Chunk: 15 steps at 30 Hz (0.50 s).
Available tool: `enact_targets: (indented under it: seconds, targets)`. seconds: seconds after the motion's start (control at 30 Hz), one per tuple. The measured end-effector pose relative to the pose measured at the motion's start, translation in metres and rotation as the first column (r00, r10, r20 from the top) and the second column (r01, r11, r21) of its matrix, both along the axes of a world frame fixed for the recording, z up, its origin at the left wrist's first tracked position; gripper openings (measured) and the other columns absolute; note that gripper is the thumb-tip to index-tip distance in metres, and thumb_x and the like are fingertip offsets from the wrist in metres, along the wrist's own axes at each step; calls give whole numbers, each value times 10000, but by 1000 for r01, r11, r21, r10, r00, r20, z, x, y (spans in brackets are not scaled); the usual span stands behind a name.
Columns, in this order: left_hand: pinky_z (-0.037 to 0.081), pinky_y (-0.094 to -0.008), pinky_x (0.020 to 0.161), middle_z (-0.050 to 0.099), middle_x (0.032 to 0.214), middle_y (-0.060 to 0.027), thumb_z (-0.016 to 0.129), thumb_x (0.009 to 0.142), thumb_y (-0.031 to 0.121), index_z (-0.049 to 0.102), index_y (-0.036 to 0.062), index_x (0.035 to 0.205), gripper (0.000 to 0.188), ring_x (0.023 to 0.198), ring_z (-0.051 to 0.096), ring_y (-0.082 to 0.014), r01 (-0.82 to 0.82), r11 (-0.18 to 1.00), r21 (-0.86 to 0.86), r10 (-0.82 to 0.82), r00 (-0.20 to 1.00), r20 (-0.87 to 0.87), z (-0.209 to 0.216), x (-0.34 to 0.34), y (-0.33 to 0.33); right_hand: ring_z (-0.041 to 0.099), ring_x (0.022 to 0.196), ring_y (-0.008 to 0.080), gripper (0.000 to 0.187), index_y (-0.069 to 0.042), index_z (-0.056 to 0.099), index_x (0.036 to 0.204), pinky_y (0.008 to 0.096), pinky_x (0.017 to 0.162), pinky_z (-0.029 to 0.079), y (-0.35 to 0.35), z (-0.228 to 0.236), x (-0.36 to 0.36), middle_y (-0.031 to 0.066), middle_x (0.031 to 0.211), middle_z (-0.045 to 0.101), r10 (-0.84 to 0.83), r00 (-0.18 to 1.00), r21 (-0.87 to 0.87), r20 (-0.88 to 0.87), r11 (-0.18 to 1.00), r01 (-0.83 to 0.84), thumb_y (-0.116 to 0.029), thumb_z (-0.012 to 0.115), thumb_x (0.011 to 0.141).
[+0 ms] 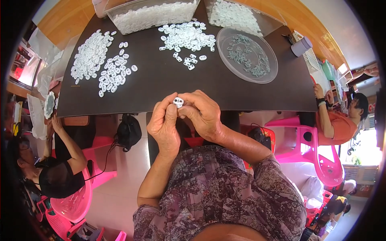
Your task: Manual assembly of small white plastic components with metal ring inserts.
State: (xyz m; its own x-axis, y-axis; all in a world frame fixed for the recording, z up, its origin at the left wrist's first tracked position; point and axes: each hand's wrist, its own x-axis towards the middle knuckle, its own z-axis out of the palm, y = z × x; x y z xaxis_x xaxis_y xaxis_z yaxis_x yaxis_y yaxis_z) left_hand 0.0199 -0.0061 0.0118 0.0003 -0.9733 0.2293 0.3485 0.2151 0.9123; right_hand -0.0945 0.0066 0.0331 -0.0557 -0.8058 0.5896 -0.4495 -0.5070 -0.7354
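Just past the near edge of the table, a small white two-hole cord lock [178,102] is pinched between both hands. My left hand [164,123] holds it from the left with thumb and forefinger. From the right, my right hand [204,114] grips the same piece, its thumb at the lower side and its other fingers curled. Two dark holes of the piece face up; my fingertips cover its sides. Beyond my hands lie a middle heap of small white plastic pieces [187,37] and, to the left, white oval pieces with holes [91,54].
A round clear tray [225,69] holds many small grey-green pieces, spring-like in shape. Two clear bins [116,29] of white parts stand at the back of the dark table [161,84]. A lidded cup [301,46] is at the far right. People sit on pink chairs at both sides.
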Motion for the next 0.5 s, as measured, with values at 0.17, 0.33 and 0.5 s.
enact_targets:
  seconds: [0.17, 0.33, 0.5]
  targets:
    - [442, -213, 713, 563, 924, -30, 556, 903, 72, 621, -41, 1059, 203, 809, 516, -82, -23, 999, 41, 27, 995, -93, 1, -5, 2, 548, 677, 220, 239, 3, 575, 999, 320, 589, 448, 1, -3, 6, 88, 766, 595, -26, 998, 12, 53, 1000, 25, -7, 625, 766]
    - [439, -211, 715, 554, 905, -22, 550, 909, 79, 614, -37, 1061, 201, 815, 516, -79, -40, 999, 1, 40, 998, -54, 0, -4, 2, 547, 677, 241, 235, 10, 570, 987, 326, 585, 447, -2, -6, 7, 105, 782, 590, -33, 999, -45, 19, 998, 33, -4, 631, 761]
    - [444, -231, 774, 583, 972, -43, 546, 920, 136, 595, -41, 1046, 223, 857, 536, -91, -60, 997, -50, 58, 998, -32, -3, -6, 5, 533, 663, 253, 260, 10, 559, 988, 331, 566, 435, -3, -8, 8, 109, 792, 582, -83, 994, -165, -70, 984, 70, 6, 645, 742]
